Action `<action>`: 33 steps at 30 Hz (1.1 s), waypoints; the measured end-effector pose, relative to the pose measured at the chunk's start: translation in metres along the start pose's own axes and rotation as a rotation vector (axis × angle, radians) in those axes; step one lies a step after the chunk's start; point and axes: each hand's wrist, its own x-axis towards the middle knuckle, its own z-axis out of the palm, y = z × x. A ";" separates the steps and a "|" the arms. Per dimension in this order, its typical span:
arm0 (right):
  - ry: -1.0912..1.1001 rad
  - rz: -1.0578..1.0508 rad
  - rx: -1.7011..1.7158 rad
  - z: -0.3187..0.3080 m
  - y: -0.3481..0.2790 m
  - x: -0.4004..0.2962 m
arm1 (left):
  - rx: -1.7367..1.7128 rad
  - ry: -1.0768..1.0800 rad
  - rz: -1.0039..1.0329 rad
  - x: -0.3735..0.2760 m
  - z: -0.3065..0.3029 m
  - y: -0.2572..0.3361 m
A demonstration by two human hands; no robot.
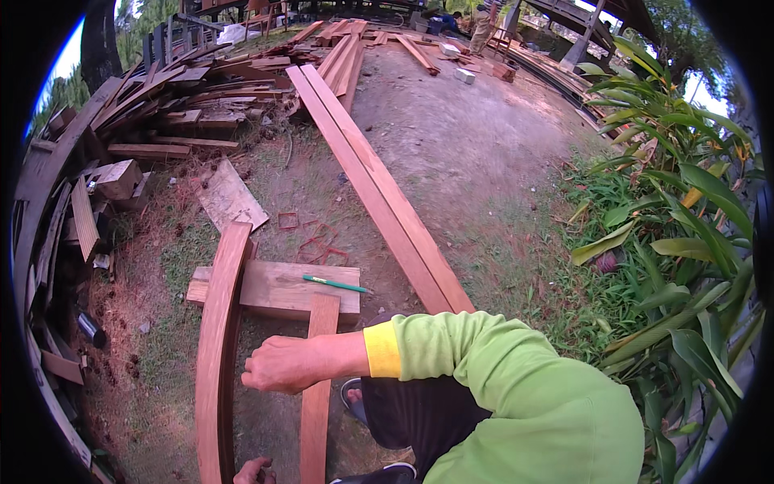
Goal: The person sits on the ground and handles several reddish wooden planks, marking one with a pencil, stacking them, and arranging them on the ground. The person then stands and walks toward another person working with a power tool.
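Observation:
My right hand (281, 365), its fingers curled, is over the gap between a thick curved wooden plank (214, 339) and a narrow wooden strip (319, 393). Whether it holds anything is hidden. At the bottom edge my left hand (255, 471) shows only in part, beside the curved plank. Both the plank and the strip rest with their far ends on a wooden block (284, 296). A green pencil (334, 284) lies on top of that block.
Two long planks (375, 181) run from beside me towards a lumber pile. Scrap wood (181, 115) is heaped at left. Red square frames (323, 242) and a flat board (230, 193) lie beyond the block. Leafy plants (683, 242) grow at right. A person (484, 27) stands far off.

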 end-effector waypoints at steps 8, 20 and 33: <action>-0.220 -0.010 0.020 0.008 -0.008 0.010 | -0.178 -0.102 0.030 0.038 0.010 -0.018; -0.342 0.137 0.332 0.030 0.000 0.047 | -0.038 0.030 -0.020 0.063 0.012 -0.063; -0.329 0.494 0.512 0.066 -0.076 -0.014 | 0.223 -0.243 -0.504 -0.066 -0.027 0.010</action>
